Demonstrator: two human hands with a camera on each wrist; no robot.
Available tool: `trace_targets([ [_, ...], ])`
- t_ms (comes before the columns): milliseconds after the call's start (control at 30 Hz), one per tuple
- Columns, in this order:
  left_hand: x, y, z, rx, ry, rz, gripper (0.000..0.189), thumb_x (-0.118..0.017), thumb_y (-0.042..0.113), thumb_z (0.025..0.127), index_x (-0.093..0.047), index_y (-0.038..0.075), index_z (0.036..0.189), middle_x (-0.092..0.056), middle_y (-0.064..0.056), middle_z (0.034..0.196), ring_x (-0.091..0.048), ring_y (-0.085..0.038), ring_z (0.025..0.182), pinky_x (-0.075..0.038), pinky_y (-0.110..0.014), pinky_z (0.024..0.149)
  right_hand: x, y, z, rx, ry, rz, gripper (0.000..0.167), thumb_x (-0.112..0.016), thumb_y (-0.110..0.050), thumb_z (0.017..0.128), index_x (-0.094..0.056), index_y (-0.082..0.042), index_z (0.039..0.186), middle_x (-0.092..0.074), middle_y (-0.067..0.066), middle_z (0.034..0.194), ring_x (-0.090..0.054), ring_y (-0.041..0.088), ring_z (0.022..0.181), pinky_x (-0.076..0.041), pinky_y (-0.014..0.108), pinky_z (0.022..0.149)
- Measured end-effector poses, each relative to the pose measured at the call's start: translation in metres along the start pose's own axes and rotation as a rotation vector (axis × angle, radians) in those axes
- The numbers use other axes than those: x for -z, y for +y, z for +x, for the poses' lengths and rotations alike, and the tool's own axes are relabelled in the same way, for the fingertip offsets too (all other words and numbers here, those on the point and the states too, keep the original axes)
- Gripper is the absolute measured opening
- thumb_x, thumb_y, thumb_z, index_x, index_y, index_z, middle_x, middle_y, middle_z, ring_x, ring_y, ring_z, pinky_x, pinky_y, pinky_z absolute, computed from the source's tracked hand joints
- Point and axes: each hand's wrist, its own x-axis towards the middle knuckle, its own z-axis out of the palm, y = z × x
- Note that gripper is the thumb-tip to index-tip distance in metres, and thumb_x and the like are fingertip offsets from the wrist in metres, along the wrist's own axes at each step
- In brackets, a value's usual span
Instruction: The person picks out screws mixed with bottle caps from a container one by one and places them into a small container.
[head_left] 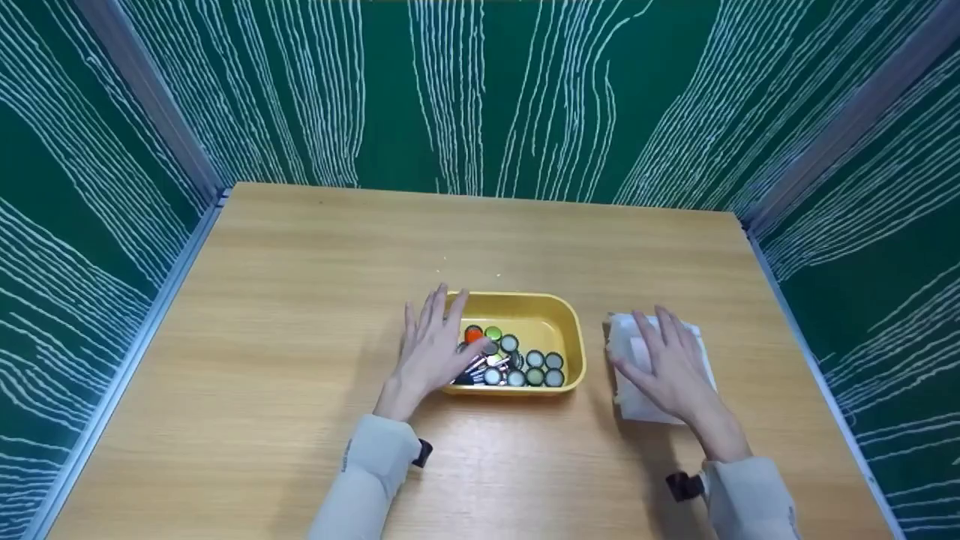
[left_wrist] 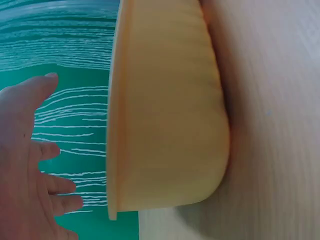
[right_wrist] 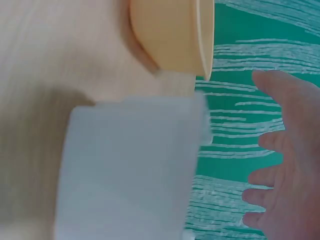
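Note:
A yellow plastic tub (head_left: 525, 306) stands on the table, with metal bottle caps (head_left: 534, 376) heaped along its near side; most are silvery, one orange, one green. Spread fingers of my left hand (head_left: 433, 351) hover over the tub's left end and cover part of the caps. From the left wrist view, this hand (left_wrist: 25, 165) is above the rim of the tub (left_wrist: 170, 110), holding nothing. To the right of the tub stands a white box-like thing (head_left: 637, 401), its kind unclear. My right hand (head_left: 675, 375) is over it, fingers apart, seen gripping nothing in the right wrist view.
The wooden table (head_left: 262, 300) runs back to a green wall (head_left: 390, 97) with white wavy lines. Similar green panels flank it left and right, with grey posts at the corners. A few tiny specks lie behind the tub.

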Motion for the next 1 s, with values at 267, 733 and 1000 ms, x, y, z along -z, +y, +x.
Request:
trace_targets([
  [267, 0.005, -0.015, 0.004, 0.086, 0.001, -0.030, 0.085, -0.039, 0.068, 0.095, -0.016, 0.017, 0.159, -0.014, -0.018, 0.165, -0.017, -0.036, 0.152, -0.004, -0.063, 0.121, -0.017, -0.033, 0.025, 0.186, 0.011, 0.042, 0.074, -0.061, -0.044, 0.093, -0.035, -0.007, 0.152, -0.016, 0.029, 0.160, -0.017, 0.048, 0.148, -0.011, 0.066, 0.118],
  [733, -0.015, -0.027, 0.019, 0.149, 0.044, -0.142, 0.073, -0.054, 0.044, 0.098, -0.026, 0.008, 0.155, -0.039, -0.024, 0.153, -0.042, -0.044, 0.138, -0.024, -0.063, 0.117, -0.050, -0.090, 0.047, 0.450, 0.039, 0.059, 0.043, -0.072, -0.019, 0.087, -0.063, -0.004, 0.127, -0.061, 0.022, 0.130, -0.056, 0.041, 0.121, -0.041, 0.058, 0.106],
  [1000, -0.029, -0.030, 0.020, 0.118, 0.112, -0.153, 0.067, -0.058, 0.030, 0.097, -0.030, 0.005, 0.152, -0.044, -0.024, 0.147, -0.049, -0.043, 0.131, -0.032, -0.058, 0.114, -0.073, -0.121, 0.055, 0.574, -0.048, 0.080, 0.021, -0.070, -0.008, 0.085, -0.074, -0.006, 0.106, -0.073, 0.010, 0.099, -0.065, 0.028, 0.094, -0.053, 0.043, 0.086],
])
